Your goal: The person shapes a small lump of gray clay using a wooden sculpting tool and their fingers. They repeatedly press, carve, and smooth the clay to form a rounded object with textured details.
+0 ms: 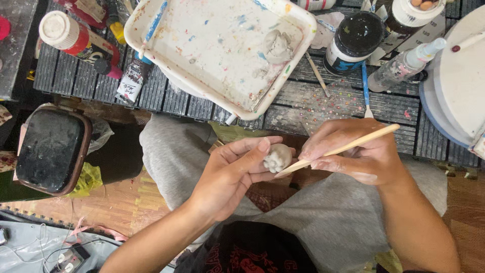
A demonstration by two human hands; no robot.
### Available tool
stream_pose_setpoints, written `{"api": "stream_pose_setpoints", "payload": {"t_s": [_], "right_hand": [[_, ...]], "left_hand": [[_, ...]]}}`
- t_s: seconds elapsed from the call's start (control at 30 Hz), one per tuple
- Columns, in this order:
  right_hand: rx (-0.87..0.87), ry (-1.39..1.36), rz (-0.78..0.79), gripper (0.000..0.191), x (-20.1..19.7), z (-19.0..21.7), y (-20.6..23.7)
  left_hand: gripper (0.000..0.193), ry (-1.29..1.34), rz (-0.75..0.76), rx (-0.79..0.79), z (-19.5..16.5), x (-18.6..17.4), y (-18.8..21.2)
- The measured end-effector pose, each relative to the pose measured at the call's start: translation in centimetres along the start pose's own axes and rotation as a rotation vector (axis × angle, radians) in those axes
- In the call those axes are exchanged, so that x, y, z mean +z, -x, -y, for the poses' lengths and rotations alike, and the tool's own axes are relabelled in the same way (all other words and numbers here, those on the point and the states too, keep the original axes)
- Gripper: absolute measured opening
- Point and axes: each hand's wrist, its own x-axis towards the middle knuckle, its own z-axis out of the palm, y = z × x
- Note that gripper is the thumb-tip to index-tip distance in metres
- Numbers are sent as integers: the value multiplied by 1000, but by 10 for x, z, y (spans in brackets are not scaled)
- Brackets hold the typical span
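Observation:
My left hand [233, 172] holds a small lump of pale grey clay [277, 157] between thumb and fingers, above my lap in grey trousers. My right hand [358, 151] grips a thin wooden modelling stick [339, 149], slanted up to the right. Its flat lower tip touches the underside of the clay lump. Both hands hover just below the edge of a dark slatted table [303, 96].
A paint-stained white tray [151, 40] with a second clay lump [278, 46] lies on the table. Paint tubes and jars [353, 40] stand around it, with a white round turntable [462, 81] at right. A black bin [50, 149] sits at left on the floor.

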Motion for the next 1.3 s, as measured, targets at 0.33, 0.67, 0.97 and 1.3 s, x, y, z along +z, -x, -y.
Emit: {"api": "stream_pose_setpoints", "payload": {"t_s": [0.33,0.67,0.97,1.3], "right_hand": [[0,-22,-25,16,3,-6,3],[-32,-7,-37,18,4,-7,3],[67,-202,-76,14,1,-22,7],[42,-427,-234,17,-12,-30,12]], "left_hand": [[39,-16,-23,-17,1,-5,-1],[44,-96,-63,24,1,0,3],[42,-11,-31,-17,1,-2,-1],[49,73,-5,8,-7,-1,5]]}}
